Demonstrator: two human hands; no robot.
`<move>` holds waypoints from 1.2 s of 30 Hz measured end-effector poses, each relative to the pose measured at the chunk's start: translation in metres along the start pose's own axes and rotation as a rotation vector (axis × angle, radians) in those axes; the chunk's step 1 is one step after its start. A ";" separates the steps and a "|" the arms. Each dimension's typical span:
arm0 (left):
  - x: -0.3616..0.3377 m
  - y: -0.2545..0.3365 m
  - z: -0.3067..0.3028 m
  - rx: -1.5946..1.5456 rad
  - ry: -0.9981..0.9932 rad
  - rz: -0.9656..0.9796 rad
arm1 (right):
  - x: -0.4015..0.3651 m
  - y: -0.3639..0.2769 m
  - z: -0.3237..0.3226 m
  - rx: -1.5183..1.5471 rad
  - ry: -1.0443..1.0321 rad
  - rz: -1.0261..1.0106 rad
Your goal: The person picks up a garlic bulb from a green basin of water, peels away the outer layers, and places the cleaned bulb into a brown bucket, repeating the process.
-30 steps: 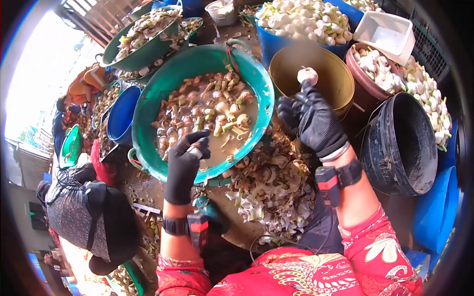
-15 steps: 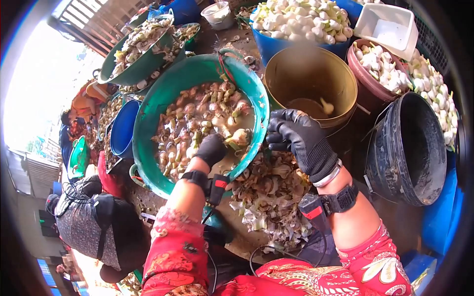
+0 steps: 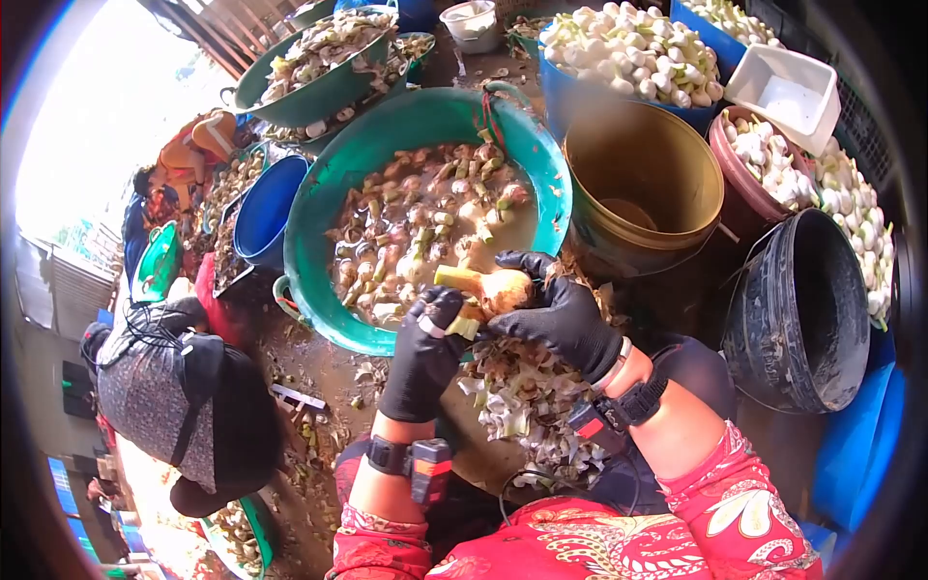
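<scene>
Over the near rim of a green basin [image 3: 304, 256], both my black-gloved hands are together. My right hand [image 3: 565, 324] is closed around a brownish garlic bulb [image 3: 507, 288], whose cut stem points left. My left hand [image 3: 420, 362] is closed at a second pale green stem [image 3: 464, 324] just below; whether that belongs to another bulb is hidden by the fingers. A whitish band shows across the left fingers. Many unpeeled garlic bulbs [image 3: 425, 222] lie in murky water inside the basin. Under my hands, a heap of peeled skins [image 3: 527, 416] covers the ground.
A yellowish bucket [image 3: 643, 164] stands right of the basin, with a black bucket [image 3: 807, 319] farther right. White garlic [image 3: 633, 48] fills a blue tub at the back, near a pink bucket [image 3: 725, 155]. At left sit a blue bucket [image 3: 271, 213] and a person in a patterned hat [image 3: 159, 377].
My left hand has come up out of the basin toward my right hand. Garlic is now held between them. The right hand has moved left and lower. The view has shifted slightly.
</scene>
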State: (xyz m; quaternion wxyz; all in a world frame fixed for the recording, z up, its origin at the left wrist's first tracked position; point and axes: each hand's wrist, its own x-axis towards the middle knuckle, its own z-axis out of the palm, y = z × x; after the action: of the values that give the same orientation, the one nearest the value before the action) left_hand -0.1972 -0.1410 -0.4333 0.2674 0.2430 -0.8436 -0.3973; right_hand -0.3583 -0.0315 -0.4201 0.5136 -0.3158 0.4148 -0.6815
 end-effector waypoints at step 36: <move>0.005 0.020 0.000 -0.597 0.032 -0.382 | 0.002 0.041 -0.014 -0.451 0.023 -0.372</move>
State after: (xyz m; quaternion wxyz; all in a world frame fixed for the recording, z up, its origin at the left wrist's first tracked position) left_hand -0.2043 -0.1327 -0.4157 0.2608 0.3136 -0.6255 -0.6651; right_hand -0.3525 -0.0350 -0.4631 0.2918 -0.4848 0.4968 -0.6580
